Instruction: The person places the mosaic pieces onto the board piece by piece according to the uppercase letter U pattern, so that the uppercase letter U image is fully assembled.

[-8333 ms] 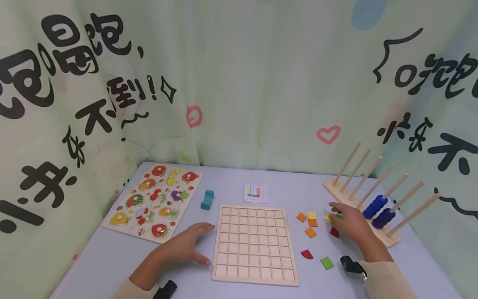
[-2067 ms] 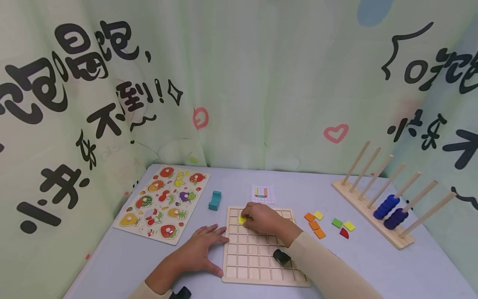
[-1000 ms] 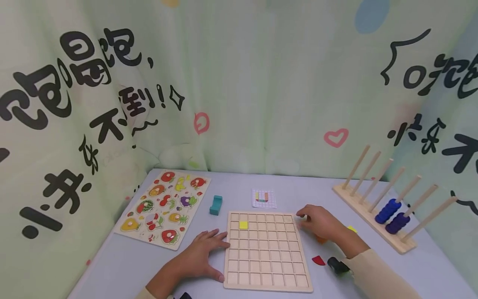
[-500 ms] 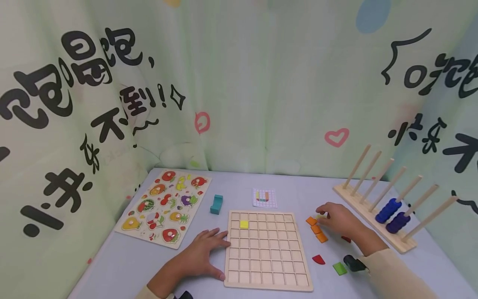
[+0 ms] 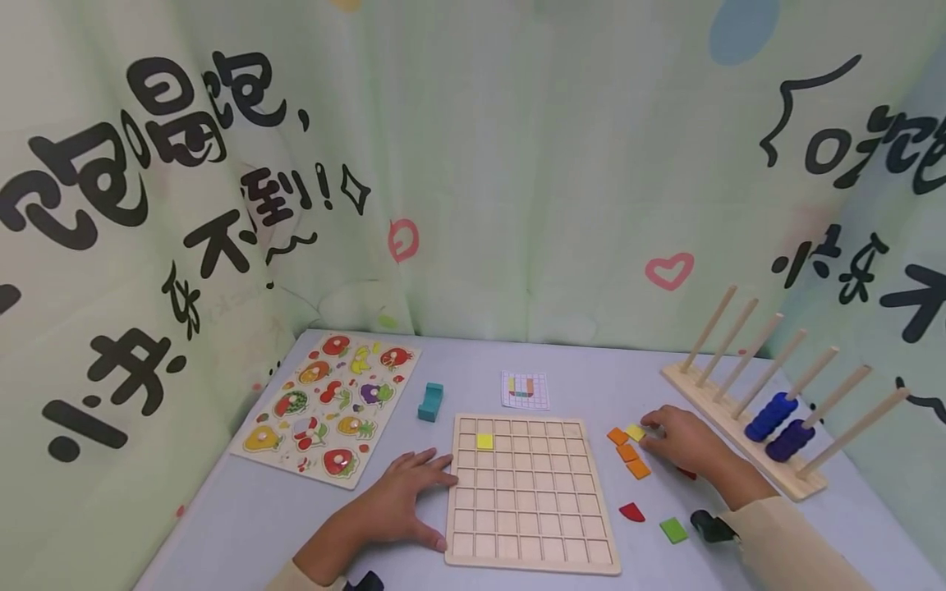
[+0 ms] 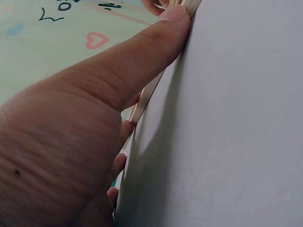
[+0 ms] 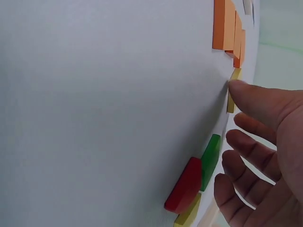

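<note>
"Where is the yellow tile (image 5: 635, 432) sitting?"

"It's lying on the surface (image 5: 222, 517), just beside the orange tiles (image 5: 628, 453). The thumb of the right hand (image 5: 683, 443) is touching it; the fingers are bending loosely, grasping nothing."

"What could be going wrong?"

"I'd guess the thin tile could be skidding into its neighbours if that thumb is pushing sideways. The left hand (image 5: 390, 505) (relaxed, gripping nothing) is resting against the grid board (image 5: 532, 497), so leaning could be shifting it."

"And you're counting?"

"I'm counting three yellow tiles, one (image 5: 484, 442) sitting on the board; three orange; two red pieces (image 5: 631, 512); two green tiles (image 5: 673, 530). Farther out, one pattern card (image 5: 525, 390), one teal block (image 5: 431, 402), one fruit puzzle (image 5: 328, 406) and one seven-peg stand (image 5: 724, 412) are showing."
</note>
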Motion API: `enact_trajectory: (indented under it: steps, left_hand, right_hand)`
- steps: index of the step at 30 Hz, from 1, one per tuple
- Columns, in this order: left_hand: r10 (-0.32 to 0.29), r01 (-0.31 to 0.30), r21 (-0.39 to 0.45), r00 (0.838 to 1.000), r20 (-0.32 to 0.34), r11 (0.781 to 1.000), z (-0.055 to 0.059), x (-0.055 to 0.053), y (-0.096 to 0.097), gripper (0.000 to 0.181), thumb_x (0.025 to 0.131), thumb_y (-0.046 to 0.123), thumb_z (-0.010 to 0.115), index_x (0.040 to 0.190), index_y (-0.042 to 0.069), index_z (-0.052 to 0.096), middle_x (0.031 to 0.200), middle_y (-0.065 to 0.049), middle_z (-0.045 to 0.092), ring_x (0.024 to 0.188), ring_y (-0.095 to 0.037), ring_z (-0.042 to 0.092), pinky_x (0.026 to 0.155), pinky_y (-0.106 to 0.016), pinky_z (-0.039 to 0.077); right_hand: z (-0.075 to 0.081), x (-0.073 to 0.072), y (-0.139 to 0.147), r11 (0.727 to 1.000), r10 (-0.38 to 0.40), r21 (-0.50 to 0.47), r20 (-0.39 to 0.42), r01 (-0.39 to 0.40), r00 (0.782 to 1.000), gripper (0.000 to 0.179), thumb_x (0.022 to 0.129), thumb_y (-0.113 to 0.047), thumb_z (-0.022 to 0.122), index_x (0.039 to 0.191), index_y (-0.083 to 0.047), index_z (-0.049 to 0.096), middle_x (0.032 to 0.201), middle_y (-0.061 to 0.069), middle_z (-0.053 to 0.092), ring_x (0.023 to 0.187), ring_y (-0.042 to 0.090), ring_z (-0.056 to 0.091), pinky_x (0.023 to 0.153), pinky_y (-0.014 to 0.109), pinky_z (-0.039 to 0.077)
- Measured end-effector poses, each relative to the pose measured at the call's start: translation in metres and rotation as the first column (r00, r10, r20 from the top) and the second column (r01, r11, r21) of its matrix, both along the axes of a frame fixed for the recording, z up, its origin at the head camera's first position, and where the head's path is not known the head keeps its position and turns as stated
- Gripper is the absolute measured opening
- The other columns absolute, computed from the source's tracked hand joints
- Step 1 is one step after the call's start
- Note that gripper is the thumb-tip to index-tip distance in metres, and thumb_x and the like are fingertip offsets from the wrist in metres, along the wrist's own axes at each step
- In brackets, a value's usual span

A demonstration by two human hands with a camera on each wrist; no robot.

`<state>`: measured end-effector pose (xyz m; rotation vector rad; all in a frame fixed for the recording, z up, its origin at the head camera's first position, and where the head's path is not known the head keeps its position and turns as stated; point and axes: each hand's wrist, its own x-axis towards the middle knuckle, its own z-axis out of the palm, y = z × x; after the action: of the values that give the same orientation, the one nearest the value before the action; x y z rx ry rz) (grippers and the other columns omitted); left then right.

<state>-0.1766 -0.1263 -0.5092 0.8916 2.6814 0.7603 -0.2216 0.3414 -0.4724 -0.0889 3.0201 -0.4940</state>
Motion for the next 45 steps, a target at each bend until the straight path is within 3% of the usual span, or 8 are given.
enact_trajectory:
  steps: [11,19,23,32,45]
  left_hand:
    - [-0.003,0.002,-0.010,1.000,-0.011,1.000,-0.001,-0.004,0.002,0.092,0.057,0.077,0.072,0.136,0.034,0.056,0.153,0.011,0.035,0.146,-0.023,0.018,0.116,-0.053,0.011]
    - [0.009,-0.008,-0.007,1.000,0.005,1.000,-0.001,-0.002,0.002,0.092,0.056,0.076,0.073,0.136,0.036,0.056,0.153,0.012,0.035,0.146,-0.022,0.018,0.116,-0.052,0.010]
    - [0.001,-0.001,-0.008,1.000,-0.004,1.000,-0.001,-0.001,0.001,0.092,0.057,0.077,0.073,0.136,0.035,0.056,0.153,0.011,0.035,0.146,-0.022,0.019,0.116,-0.052,0.011]
    - [0.003,-0.003,-0.003,1.000,-0.007,1.000,0.000,0.000,0.000,0.092,0.056,0.077,0.073,0.136,0.034,0.056,0.153,0.010,0.036,0.146,-0.023,0.019,0.116,-0.053,0.011]
    - [0.013,-0.013,-0.007,1.000,0.008,1.000,-0.001,0.000,0.001,0.090,0.057,0.075,0.074,0.136,0.036,0.056,0.153,0.011,0.036,0.146,-0.024,0.019,0.116,-0.053,0.011]
  right_hand:
    - [0.001,-0.008,-0.004,0.999,0.048,0.019,-0.008,-0.048,0.999,0.042,0.085,-0.023,0.076,0.112,0.006,0.065,0.100,0.014,0.062,0.092,0.032,0.057,0.086,0.053,0.050]
    - [0.004,-0.005,-0.010,1.000,-0.023,0.011,0.033,0.022,0.999,0.036,0.088,-0.013,0.071,0.117,0.006,0.063,0.106,0.018,0.062,0.096,0.035,0.057,0.087,0.052,0.051]
    - [0.004,-0.004,-0.010,1.000,-0.013,-0.001,0.034,0.013,0.999,0.037,0.089,-0.011,0.070,0.121,0.005,0.061,0.107,0.018,0.061,0.097,0.035,0.057,0.086,0.052,0.051]
    - [0.006,-0.004,-0.011,0.990,0.140,-0.018,-0.041,-0.141,0.989,0.035,0.091,-0.011,0.069,0.123,0.001,0.061,0.107,0.012,0.061,0.099,0.032,0.057,0.089,0.053,0.049]
    - [0.009,0.002,-0.040,0.967,0.252,-0.016,-0.089,-0.254,0.964,0.023,0.091,-0.008,0.067,0.114,-0.006,0.068,0.107,0.003,0.059,0.092,0.020,0.056,0.085,0.043,0.052]
